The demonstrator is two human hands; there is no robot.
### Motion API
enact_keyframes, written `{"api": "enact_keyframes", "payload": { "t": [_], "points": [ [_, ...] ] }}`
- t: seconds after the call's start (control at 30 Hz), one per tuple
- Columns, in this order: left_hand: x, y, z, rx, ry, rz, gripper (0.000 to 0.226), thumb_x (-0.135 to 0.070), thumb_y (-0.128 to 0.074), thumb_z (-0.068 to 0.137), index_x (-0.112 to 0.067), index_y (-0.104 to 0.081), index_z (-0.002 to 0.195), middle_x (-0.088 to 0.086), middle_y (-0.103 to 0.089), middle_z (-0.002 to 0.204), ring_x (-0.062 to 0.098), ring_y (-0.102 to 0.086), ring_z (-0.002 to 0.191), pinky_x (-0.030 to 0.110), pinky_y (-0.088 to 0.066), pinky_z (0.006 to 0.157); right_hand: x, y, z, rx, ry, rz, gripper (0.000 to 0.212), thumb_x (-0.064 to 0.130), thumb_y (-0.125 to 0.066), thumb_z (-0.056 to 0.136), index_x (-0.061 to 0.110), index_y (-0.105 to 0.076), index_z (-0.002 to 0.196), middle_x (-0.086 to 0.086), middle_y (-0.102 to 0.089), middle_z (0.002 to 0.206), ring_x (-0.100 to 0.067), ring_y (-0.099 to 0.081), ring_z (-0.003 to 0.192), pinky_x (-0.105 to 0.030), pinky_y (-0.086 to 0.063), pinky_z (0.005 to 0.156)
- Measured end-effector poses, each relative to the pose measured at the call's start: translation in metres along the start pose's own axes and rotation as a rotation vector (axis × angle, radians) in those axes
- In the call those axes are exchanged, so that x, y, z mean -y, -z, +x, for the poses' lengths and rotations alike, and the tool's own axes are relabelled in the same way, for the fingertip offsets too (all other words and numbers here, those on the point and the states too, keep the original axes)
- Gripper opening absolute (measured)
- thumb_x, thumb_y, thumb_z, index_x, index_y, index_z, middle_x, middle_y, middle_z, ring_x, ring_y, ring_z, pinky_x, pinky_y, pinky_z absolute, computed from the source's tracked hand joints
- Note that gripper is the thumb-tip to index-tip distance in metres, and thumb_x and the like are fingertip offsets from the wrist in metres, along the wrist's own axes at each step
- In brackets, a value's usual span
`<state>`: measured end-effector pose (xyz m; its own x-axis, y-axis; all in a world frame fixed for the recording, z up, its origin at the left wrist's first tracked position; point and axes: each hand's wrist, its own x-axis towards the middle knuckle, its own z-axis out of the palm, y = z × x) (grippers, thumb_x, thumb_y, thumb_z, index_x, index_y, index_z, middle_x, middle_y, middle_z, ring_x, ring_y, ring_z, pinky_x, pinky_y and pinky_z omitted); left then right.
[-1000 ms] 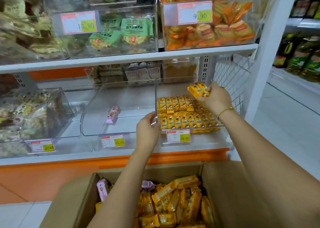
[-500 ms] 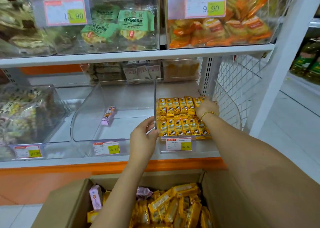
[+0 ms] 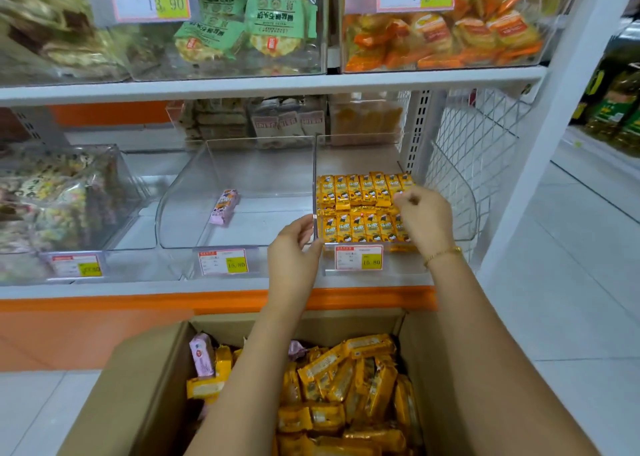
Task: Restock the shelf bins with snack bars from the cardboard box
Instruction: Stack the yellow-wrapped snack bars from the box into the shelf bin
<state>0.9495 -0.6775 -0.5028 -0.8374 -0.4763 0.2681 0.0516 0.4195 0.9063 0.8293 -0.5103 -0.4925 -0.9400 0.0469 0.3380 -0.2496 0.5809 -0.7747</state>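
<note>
A white metal shelf unit with an orange front strip (image 3: 138, 287) is seen ahead. A brown cardboard box (image 3: 114, 386) stands open on the floor below the lower shelf's front edge. The box is filled with loose yellow-wrapped snack bars (image 3: 346, 386), and a few pink-wrapped bars (image 3: 201, 355) lie at its left side.

At the right end of the lower shelf a clear plastic bin (image 3: 464, 206) is set, bounded on its right by a white wire mesh panel (image 3: 485, 151). Two neat rows of yellow bars (image 3: 353, 192) are laid on this bin's floor. A second clear bin (image 3: 194, 192) adjoins it on the left, with one lone pink bar (image 3: 224, 207) inside.

Bins of green packets (image 3: 273, 23) and orange packets (image 3: 450, 36) are carried on the upper shelf, overhanging the lower bins.

The front left edge of the clear plastic bin is pinched by the left hand (image 3: 294, 248), the thumb on the near side and the fingers behind the wall. The right hand (image 3: 424, 216) is held over the right end of the rows and hides the bars there. Its grip is drawn in, with curled fingertips (image 3: 405, 199) close together; whether a bar is pinched cannot be told.

A gold bracelet (image 3: 443, 253) is worn on the right wrist. White price labels (image 3: 358, 256) are fixed on the bin fronts.
</note>
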Motion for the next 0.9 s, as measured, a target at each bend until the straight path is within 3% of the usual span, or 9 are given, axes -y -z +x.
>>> {"api": "enact_keyframes", "payload": {
  "t": [0.17, 0.33, 0.4, 0.5, 0.6, 0.67, 0.73, 0.8, 0.9],
  "points": [
    [0.014, 0.018, -0.061, -0.122, 0.004, -0.014, 0.021, -0.011, -0.065, 0.088, -0.016, -0.066, 0.108, -0.01, -0.066, 0.093, -0.01, -0.061, 0.084, 0.003, -0.046, 0.072, 0.008, 0.029, -0.08, 0.274, 0.121, 0.181, 0.031, 0.023, -0.065, 0.089, 0.012, -0.065, 0.06, 0.002, -0.054, 0.053, -0.01, -0.048, 0.057, -0.024, -0.037, 0.057],
    [0.074, 0.038, -0.107, -0.03, 0.184, 0.266, 0.022, -0.012, -0.065, 0.087, -0.008, -0.066, 0.109, -0.003, -0.068, 0.094, 0.011, -0.065, 0.09, 0.014, -0.043, 0.069, 0.0, 0.018, -0.119, 0.6, 0.02, 0.156, 0.022, 0.03, -0.066, 0.087, 0.016, -0.067, 0.071, 0.008, -0.062, 0.059, -0.001, -0.053, 0.052, -0.016, -0.042, 0.055],
    [0.104, 0.043, -0.126, 0.052, 0.353, 0.427, 0.029, -0.016, -0.065, 0.087, -0.004, -0.063, 0.113, 0.01, -0.067, 0.105, 0.027, -0.063, 0.099, 0.024, -0.041, 0.072, -0.015, -0.005, -0.131, 0.825, -0.088, -0.02, 0.017, 0.032, -0.067, 0.087, 0.017, -0.067, 0.08, 0.005, -0.067, 0.072, -0.005, -0.059, 0.062, -0.021, -0.048, 0.059],
    [0.142, 0.047, -0.159, 0.096, 0.59, 0.553, 0.038, -0.022, -0.064, 0.088, -0.006, -0.057, 0.121, 0.016, -0.061, 0.118, 0.033, -0.058, 0.108, 0.035, -0.046, 0.083, -0.041, -0.046, -0.169, 0.996, -0.195, -0.178, 0.024, 0.039, -0.07, 0.083, 0.02, -0.065, 0.096, 0.005, -0.066, 0.087, -0.012, -0.06, 0.084, -0.024, -0.049, 0.071],
    [0.154, 0.043, -0.182, 0.027, 0.666, 0.559, 0.036, -0.022, -0.062, 0.087, -0.007, -0.056, 0.119, 0.014, -0.056, 0.119, 0.033, -0.057, 0.107, 0.04, -0.048, 0.085, -0.06, -0.079, -0.214, 1.088, -0.244, -0.263, 0.067, 0.056, -0.067, 0.079, 0.017, -0.05, 0.13, -0.002, -0.055, 0.132, -0.019, -0.052, 0.119, -0.029, -0.043, 0.094],
    [0.153, 0.043, -0.186, 0.014, 0.655, 0.556, 0.04, -0.022, -0.062, 0.087, -0.008, -0.053, 0.124, 0.012, -0.052, 0.124, 0.031, -0.056, 0.109, 0.039, -0.047, 0.087, -0.065, -0.091, -0.238, 1.112, -0.253, -0.296, 0.086, 0.06, -0.064, 0.079, 0.01, -0.036, 0.142, -0.007, -0.042, 0.145, -0.024, -0.042, 0.131, -0.032, -0.037, 0.102],
    [0.154, 0.046, -0.185, 0.022, 0.65, 0.523, 0.042, -0.018, -0.063, 0.086, -0.008, -0.054, 0.126, 0.012, -0.053, 0.124, 0.03, -0.057, 0.11, 0.038, -0.048, 0.089, -0.065, -0.098, -0.253, 1.059, -0.217, -0.368, 0.086, 0.064, -0.063, 0.077, 0.007, -0.04, 0.137, -0.011, -0.047, 0.139, -0.026, -0.046, 0.126, -0.036, -0.041, 0.101],
    [0.155, 0.051, -0.184, 0.037, 0.649, 0.501, 0.037, -0.014, -0.062, 0.085, -0.009, -0.059, 0.122, 0.012, -0.06, 0.118, 0.029, -0.06, 0.105, 0.037, -0.05, 0.087, -0.061, -0.102, -0.261, 0.996, -0.173, -0.41, 0.067, 0.064, -0.063, 0.078, 0.008, -0.053, 0.114, -0.008, -0.059, 0.115, -0.024, -0.055, 0.109, -0.037, -0.045, 0.093],
    [0.15, 0.054, -0.183, 0.046, 0.651, 0.49, 0.026, -0.008, -0.06, 0.086, -0.007, -0.064, 0.111, 0.01, -0.067, 0.108, 0.027, -0.062, 0.099, 0.03, -0.047, 0.078, -0.053, -0.102, -0.266, 0.981, -0.17, -0.409, 0.048, 0.059, -0.061, 0.082, 0.013, -0.052, 0.091, -0.001, -0.054, 0.086, -0.019, -0.053, 0.085, -0.031, -0.041, 0.073]
  ]
}}
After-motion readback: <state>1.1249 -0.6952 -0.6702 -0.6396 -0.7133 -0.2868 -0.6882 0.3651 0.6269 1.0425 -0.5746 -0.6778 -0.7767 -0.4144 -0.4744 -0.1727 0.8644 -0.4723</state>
